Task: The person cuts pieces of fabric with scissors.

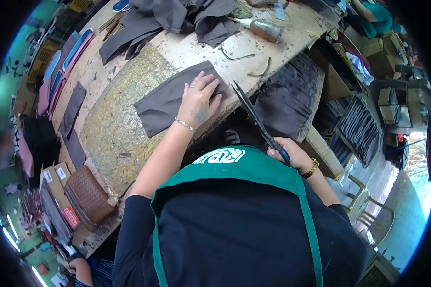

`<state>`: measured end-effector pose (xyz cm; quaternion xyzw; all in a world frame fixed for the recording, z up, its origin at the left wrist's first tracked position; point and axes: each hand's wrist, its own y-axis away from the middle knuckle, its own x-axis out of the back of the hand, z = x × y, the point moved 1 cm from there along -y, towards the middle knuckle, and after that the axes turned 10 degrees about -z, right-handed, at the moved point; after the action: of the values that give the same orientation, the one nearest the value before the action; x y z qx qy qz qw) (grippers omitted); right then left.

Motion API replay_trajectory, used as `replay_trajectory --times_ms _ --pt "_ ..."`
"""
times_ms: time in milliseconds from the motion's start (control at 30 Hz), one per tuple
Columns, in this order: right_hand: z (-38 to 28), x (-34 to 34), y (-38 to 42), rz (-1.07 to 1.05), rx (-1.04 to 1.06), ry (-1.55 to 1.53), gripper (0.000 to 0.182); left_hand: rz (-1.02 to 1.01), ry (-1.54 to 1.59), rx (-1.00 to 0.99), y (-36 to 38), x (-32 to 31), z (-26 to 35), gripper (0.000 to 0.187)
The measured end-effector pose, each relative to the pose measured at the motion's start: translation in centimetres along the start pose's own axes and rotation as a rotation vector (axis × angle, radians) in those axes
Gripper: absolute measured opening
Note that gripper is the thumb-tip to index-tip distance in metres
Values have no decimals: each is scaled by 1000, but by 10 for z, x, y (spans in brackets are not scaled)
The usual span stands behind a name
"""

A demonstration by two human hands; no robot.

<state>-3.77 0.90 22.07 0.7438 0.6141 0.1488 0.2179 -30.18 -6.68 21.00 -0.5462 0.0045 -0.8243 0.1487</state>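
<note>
My left hand (199, 101) lies flat with its fingers spread on a dark grey piece of material (163, 103), pressing it against the worktable. This piece rests partly on a mottled, glue-crusted board (115, 129). To the right, my right hand (290, 154) is closed around the handles of long black scissors (259, 125). Their blades point up and left, to the table's front edge, a little right of the grey piece, and do not touch it. The blades look slightly apart.
Crumpled dark material (177, 19) and a glue-stained bottle (267, 30) stand at the table's far side. Brown woven pieces (88, 193) lie at the left. A plastic chair (364, 205) is at the right. Another person's arm (83, 271) shows at the lower left.
</note>
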Motion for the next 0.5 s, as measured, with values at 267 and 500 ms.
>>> replay_trajectory --times_ms 267,500 --pt "-5 -20 -11 7 47 87 45 87 -69 -140 12 -6 -3 16" --pt "-24 -28 -14 21 -79 38 49 140 -38 -189 16 -5 -4 15"
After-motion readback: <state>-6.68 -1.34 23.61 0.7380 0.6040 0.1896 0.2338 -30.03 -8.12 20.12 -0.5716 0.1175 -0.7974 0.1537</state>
